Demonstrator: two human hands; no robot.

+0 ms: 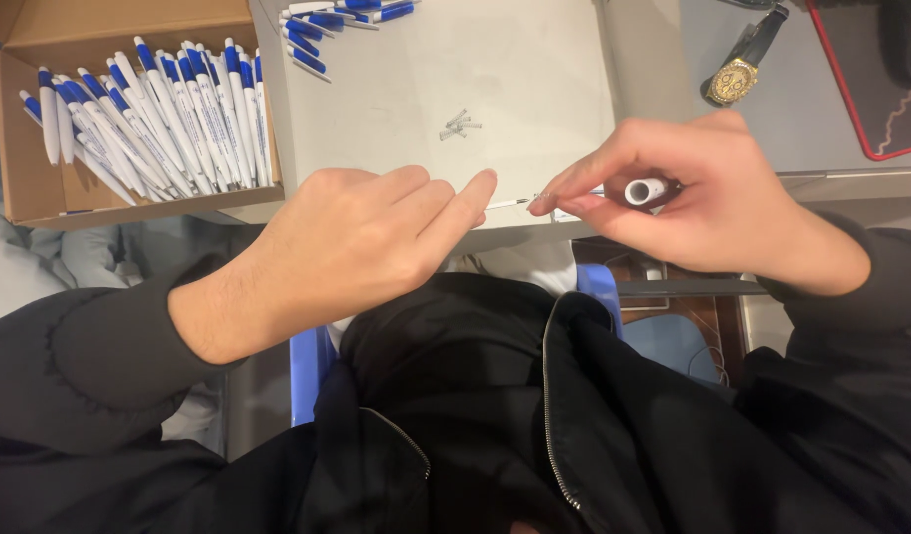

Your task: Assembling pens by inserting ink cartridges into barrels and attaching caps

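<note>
My left hand (361,242) is curled at the table's front edge, its fingertips pinching one end of a thin pen refill (510,203). My right hand (693,203) pinches the refill's other end with thumb and forefinger and also holds a white pen barrel (645,190), whose open end faces the camera. A small heap of metal springs (457,124) lies on the grey table (534,79) just beyond the hands.
A cardboard box (20,148) at the left holds several white-and-blue pens (159,109). More pens (327,25) lie at the table's far edge. A gold wristwatch (737,74) and a red-edged dark pad (880,79) sit at the right.
</note>
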